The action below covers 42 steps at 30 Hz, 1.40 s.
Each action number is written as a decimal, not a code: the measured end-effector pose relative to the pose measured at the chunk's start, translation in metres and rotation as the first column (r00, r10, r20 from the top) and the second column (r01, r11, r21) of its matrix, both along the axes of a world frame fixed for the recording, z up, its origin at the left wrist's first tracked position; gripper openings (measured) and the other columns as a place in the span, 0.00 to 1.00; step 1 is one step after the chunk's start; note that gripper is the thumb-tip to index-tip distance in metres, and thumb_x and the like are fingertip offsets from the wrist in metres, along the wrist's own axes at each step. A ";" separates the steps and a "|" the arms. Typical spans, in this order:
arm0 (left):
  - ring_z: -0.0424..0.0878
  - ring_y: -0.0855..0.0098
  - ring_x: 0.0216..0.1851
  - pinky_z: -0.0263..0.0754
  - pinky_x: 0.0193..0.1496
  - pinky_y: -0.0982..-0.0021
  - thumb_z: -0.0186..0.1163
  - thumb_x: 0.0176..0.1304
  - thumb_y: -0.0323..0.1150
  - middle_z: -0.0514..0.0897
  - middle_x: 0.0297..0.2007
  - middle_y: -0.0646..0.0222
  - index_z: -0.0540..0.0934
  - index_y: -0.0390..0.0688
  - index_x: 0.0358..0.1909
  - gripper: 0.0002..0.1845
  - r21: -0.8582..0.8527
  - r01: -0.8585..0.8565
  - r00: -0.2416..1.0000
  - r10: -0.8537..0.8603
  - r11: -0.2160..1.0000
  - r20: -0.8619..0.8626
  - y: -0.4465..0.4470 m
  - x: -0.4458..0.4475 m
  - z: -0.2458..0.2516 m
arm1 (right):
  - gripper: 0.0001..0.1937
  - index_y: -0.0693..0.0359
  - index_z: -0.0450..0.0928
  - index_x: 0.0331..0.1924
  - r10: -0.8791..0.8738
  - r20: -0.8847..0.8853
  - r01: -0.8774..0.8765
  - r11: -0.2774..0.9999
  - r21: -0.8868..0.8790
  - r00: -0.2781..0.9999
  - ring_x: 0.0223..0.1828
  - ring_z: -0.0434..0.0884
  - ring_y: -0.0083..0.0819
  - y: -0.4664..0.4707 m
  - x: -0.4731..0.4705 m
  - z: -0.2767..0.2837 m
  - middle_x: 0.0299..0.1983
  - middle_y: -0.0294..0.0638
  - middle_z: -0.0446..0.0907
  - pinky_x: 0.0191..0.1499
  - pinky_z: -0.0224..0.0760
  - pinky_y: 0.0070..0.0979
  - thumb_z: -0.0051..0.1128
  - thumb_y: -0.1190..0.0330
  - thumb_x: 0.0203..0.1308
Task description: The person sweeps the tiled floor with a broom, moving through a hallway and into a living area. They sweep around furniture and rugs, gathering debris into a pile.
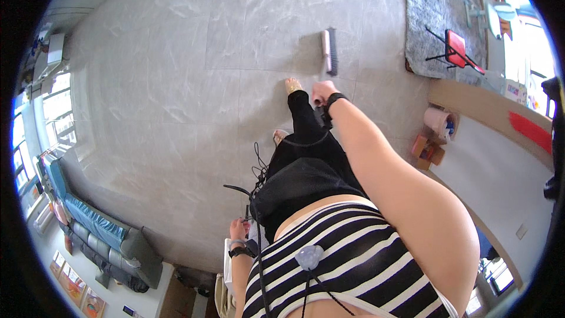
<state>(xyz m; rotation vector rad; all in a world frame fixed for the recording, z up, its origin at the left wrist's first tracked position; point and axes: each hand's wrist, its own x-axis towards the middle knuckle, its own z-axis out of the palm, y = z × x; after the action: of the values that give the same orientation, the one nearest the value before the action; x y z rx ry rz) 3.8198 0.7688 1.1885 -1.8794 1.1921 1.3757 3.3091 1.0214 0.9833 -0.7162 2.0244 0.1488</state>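
Note:
My right hand [324, 92] is closed around the handle of a broom, above and to the right of my forward foot. Beyond the hand, the broom's head [327, 51], pink with dark bristles, is at the tiled floor [176, 75]. Much of the handle is hidden by my fist and forearm. My left hand [239, 229] hangs low beside my hip, its fingers bent near a dark cable [247, 213]; whether it grips anything is unclear. Black bands circle both wrists.
A grey rug [423, 48] with a red folding chair [455, 48] lies at the upper right. A pink bin [435, 123] and an open cardboard box [421, 148] stand by the right wall. A grey sofa [143, 256] is at the lower left. Loose black cables [260, 170] hang at my side.

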 end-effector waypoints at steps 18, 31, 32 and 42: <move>0.74 0.75 0.21 0.66 0.21 0.77 0.47 0.57 0.35 0.76 0.23 0.67 0.71 0.38 0.33 0.10 -0.075 -0.132 0.974 0.116 0.988 -0.192 0.015 -0.138 0.016 | 0.13 0.62 0.70 0.12 -0.541 0.571 0.694 0.717 -0.071 0.617 0.13 0.70 0.33 -0.102 -0.118 0.137 0.10 0.40 0.70 0.17 0.63 0.32 0.47 0.66 0.46; 0.76 0.73 0.25 0.68 0.26 0.73 0.47 0.56 0.39 0.78 0.26 0.65 0.70 0.38 0.35 0.14 -0.001 0.122 0.984 -0.121 0.993 -0.128 -0.044 -0.201 -0.033 | 0.07 0.64 0.66 0.13 -0.941 0.338 1.000 -0.016 0.015 -0.020 0.11 0.65 0.29 0.051 -0.222 0.096 0.11 0.40 0.66 0.12 0.57 0.27 0.42 0.76 0.44; 0.77 0.73 0.26 0.68 0.26 0.73 0.47 0.56 0.39 0.78 0.26 0.65 0.70 0.38 0.36 0.14 0.003 0.116 0.985 -0.115 0.993 -0.128 -0.052 -0.204 -0.036 | 0.08 0.62 0.69 0.13 -0.911 0.379 0.985 -0.128 0.116 -0.163 0.14 0.71 0.30 0.053 -0.234 0.071 0.12 0.40 0.71 0.16 0.62 0.28 0.44 0.72 0.44; 0.77 0.72 0.27 0.68 0.27 0.72 0.46 0.56 0.39 0.78 0.27 0.63 0.70 0.38 0.37 0.14 0.000 -0.001 0.996 0.001 1.000 -0.089 -0.143 -0.242 -0.035 | 0.08 0.63 0.70 0.13 -0.703 0.336 0.757 0.651 -0.050 0.627 0.11 0.70 0.35 -0.149 -0.299 0.014 0.12 0.42 0.71 0.15 0.62 0.32 0.47 0.71 0.41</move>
<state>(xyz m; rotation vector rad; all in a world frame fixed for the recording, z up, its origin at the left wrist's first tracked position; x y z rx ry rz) 3.5778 0.6261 1.1534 -1.8357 1.2337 1.4739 3.0099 0.8724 0.9973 0.0498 1.8961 -0.6133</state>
